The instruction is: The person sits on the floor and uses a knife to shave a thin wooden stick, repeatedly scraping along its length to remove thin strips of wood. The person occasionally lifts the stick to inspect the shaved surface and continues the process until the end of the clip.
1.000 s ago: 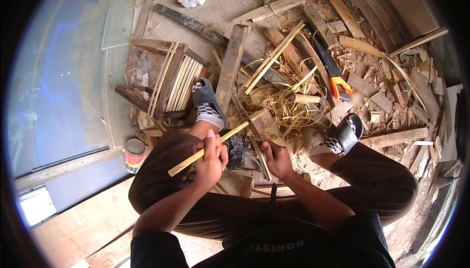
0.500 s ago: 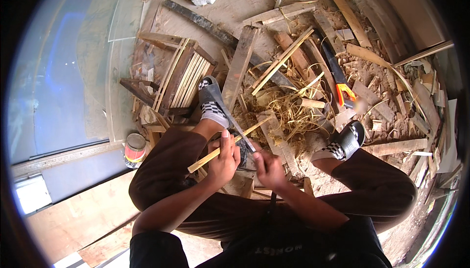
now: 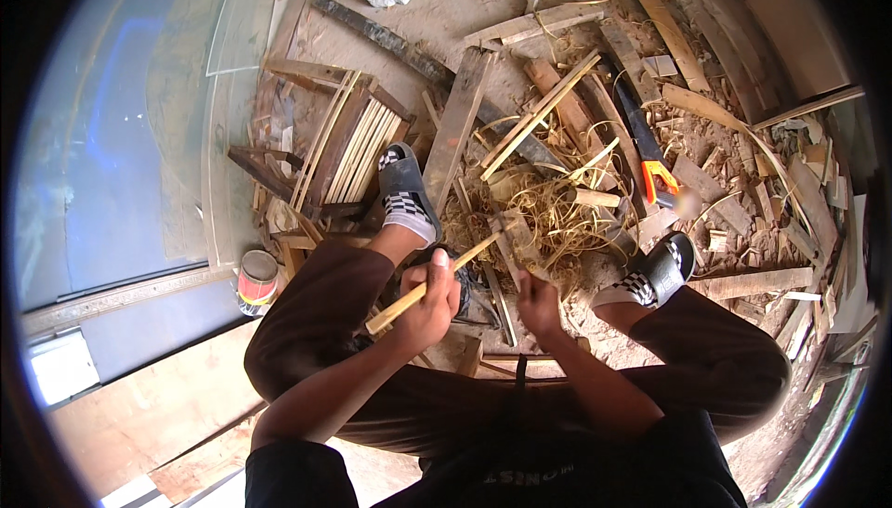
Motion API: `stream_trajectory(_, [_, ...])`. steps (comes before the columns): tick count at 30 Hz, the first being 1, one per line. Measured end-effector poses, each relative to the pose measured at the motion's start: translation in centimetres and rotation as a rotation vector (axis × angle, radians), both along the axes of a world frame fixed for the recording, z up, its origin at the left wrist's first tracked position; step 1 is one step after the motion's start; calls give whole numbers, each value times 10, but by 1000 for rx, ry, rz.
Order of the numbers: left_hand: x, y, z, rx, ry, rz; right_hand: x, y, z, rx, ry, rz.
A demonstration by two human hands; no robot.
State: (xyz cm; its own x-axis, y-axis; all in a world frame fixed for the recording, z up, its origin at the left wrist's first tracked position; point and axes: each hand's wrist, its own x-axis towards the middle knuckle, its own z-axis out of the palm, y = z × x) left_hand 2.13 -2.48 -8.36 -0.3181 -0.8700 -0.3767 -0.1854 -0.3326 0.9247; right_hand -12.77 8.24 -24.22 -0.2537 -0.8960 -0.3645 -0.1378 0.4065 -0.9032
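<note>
My left hand [image 3: 429, 308] is closed around a narrow, pale yellow wooden strip [image 3: 395, 311]. The strip slants up to the right, its far end over a short board between my feet. To the right of it, my right hand [image 3: 539, 306] is closed in a fist around the handle of a long-bladed knife. The blade is hard to make out against the wood behind it. Both hands are above the ground between my bent knees. Below the strip's far end lies a heap of thin, curly shavings [image 3: 576, 220].
A handsaw with an orange handle [image 3: 658, 178] lies right of the shavings. Beyond my left foot is a wooden frame holding several pale strips [image 3: 358, 150]. Planks and offcuts [image 3: 460, 127] litter the floor. A paint can [image 3: 257, 278] stands left of my knee.
My right hand has moved right and slightly down, away from my left hand. The knife blade, which crossed the strip, has swung off it. My left hand has shifted slightly, still gripping the strip.
</note>
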Motion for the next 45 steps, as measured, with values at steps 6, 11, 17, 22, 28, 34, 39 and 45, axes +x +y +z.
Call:
stream_trajectory(6, [-5,-7,8,-8,-27,-44,11,-19,61,-209,-96,42])
stream_trajectory(11, [-5,-12,10,146,-12,6,1,0,10,191,12,100])
stream_trajectory(17, [-4,-19,14,79,-7,-4,3,-13,27,44,-18,73])
stream_trajectory(22, [-5,-17,12,73,0,-34,9,6,17,-375,66,27])
stream_trajectory(28, [-1,-19,6,128,38,40,3,1,8,55,181,113])
stream_trajectory(34, [-2,-16,7,170,47,86,3,20,2,-187,188,79])
stream_trajectory(39, [3,-20,4,153,46,63,4,11,-7,121,189,99])
stream_trajectory(45, [14,-22,-17,-55,-55,49,-3,22,-6,152,200,126])
